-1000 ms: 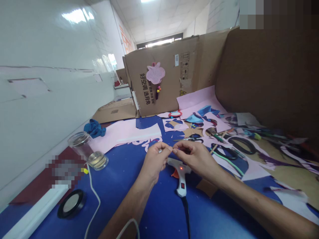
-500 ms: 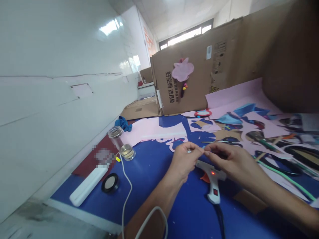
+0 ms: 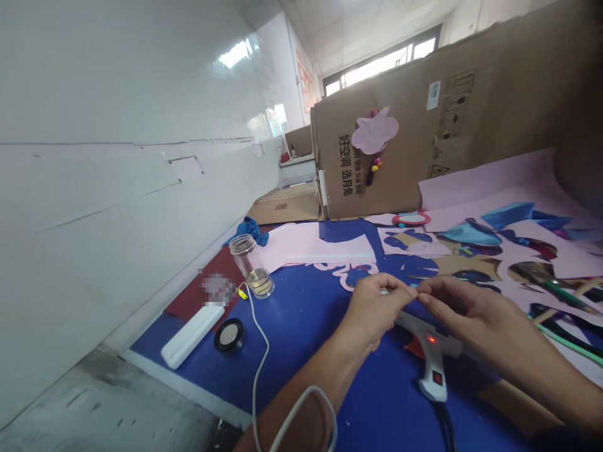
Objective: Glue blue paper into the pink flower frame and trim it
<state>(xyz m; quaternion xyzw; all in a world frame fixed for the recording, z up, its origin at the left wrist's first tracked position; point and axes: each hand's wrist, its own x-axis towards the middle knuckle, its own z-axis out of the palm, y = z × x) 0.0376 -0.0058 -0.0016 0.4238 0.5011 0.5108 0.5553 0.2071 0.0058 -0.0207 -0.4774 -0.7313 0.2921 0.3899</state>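
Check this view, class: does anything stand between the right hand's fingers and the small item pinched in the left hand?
Nothing visible does. The right hand's fingers almost reach the small pale item, held by the left hand. The hot glue gun lies lower, beneath the hands, not between them.

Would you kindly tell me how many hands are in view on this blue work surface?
2: the left hand at the centre, and the right hand beside it, fingertips close together above the hot glue gun. No others show.

We note a blue mat (image 3: 377, 417) lower middle, pink sheet (image 3: 311, 246) above it, white glue gun (image 3: 431, 371) with red switch (image 3: 438, 378).
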